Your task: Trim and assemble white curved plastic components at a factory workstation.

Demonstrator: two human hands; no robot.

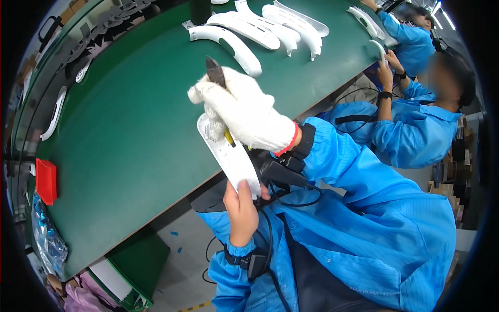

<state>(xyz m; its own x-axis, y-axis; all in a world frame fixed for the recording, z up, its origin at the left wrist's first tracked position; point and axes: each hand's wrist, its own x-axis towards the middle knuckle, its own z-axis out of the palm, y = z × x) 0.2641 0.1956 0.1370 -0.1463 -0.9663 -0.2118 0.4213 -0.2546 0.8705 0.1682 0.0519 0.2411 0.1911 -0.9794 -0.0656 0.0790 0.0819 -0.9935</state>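
Observation:
My bare left hand [242, 212] grips the lower end of a long white plastic shell [232, 156], thumb on its face. The shell is tilted near the table's edge, with small perforations at its upper end. Over that upper end is my right hand [241, 106], in a white knitted glove with a red cuff. Its fingers are closed around a hand tool [214, 72] with a dark pointed end standing out above the fist. A yellow and black end shows below the fist, near the shell. The glove hides the tool's middle, so I cannot tell its exact kind.
Several white curved shells [244, 30] lie on the green table [130, 151] beside a dark cylinder [199, 11]. At left are a red bin [46, 182] and a plastic bag [48, 236]. Co-workers in blue [410, 125] sit to the right. Cables hang from my wrists.

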